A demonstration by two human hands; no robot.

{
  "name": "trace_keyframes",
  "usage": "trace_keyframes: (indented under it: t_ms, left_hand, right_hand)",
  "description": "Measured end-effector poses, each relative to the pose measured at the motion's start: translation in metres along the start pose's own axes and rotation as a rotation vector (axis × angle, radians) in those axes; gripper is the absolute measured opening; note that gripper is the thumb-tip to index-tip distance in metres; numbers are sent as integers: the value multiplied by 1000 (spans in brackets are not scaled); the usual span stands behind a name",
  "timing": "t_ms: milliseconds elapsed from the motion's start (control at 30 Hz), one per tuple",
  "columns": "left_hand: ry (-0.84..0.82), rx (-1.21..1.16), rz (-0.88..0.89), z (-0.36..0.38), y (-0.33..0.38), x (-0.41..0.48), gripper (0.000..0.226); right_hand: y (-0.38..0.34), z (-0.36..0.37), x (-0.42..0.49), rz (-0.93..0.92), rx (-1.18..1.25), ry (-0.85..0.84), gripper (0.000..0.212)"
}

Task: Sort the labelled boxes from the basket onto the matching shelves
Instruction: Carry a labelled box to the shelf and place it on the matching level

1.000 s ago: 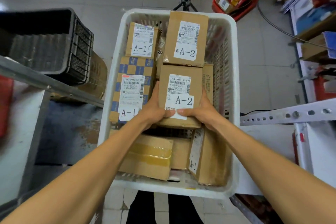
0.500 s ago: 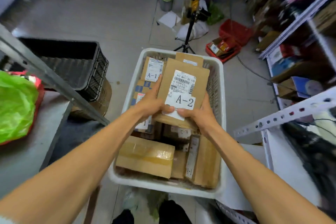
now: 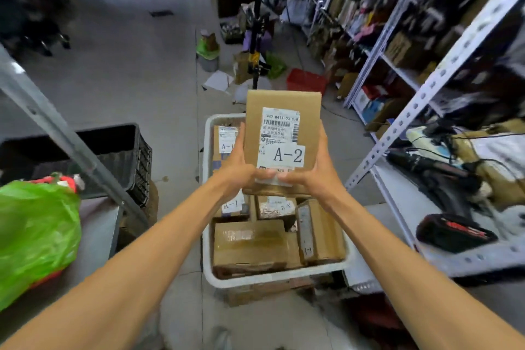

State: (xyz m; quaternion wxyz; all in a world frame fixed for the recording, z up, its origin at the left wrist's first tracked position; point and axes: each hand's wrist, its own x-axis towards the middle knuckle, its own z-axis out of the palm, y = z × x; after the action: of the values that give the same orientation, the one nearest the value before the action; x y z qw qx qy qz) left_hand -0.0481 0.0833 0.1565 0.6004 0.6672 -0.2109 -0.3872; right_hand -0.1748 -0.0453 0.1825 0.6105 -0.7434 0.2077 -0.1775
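Note:
A brown cardboard box labelled A-2 (image 3: 284,128) is held up above the white basket (image 3: 279,275). My left hand (image 3: 237,170) grips its left side and lower edge. My right hand (image 3: 314,175) grips its right side, thumbs on the white label. Below, the basket holds several more cardboard boxes, among them a box marked A-1 (image 3: 316,231) standing on edge and another A-1 box (image 3: 225,140) at the far left of the basket. The held box hides part of the basket's contents.
White metal shelving (image 3: 443,71) runs along the right, its lower shelf (image 3: 466,256) carrying a black and red tool and cables. A black crate (image 3: 113,150) stands at the left behind a grey upright. A green bag (image 3: 34,233) lies on the left shelf. A tripod (image 3: 257,45) and a red basket (image 3: 305,81) stand beyond.
Both hands have lifted the A-2 box higher out of the basket, and my view has tilted upward, showing more of the aisle and shelving.

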Motion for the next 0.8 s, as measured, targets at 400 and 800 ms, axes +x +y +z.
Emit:
trace_keyframes:
  t_ms: [400, 800]
  left_hand:
    - [-139, 29, 143, 87, 14, -134, 119]
    - [-430, 136, 214, 223, -8, -255, 114]
  right_hand:
    - [-11, -47, -151, 14, 15, 60, 131]
    - [0, -109, -359, 9, 3, 402, 118]
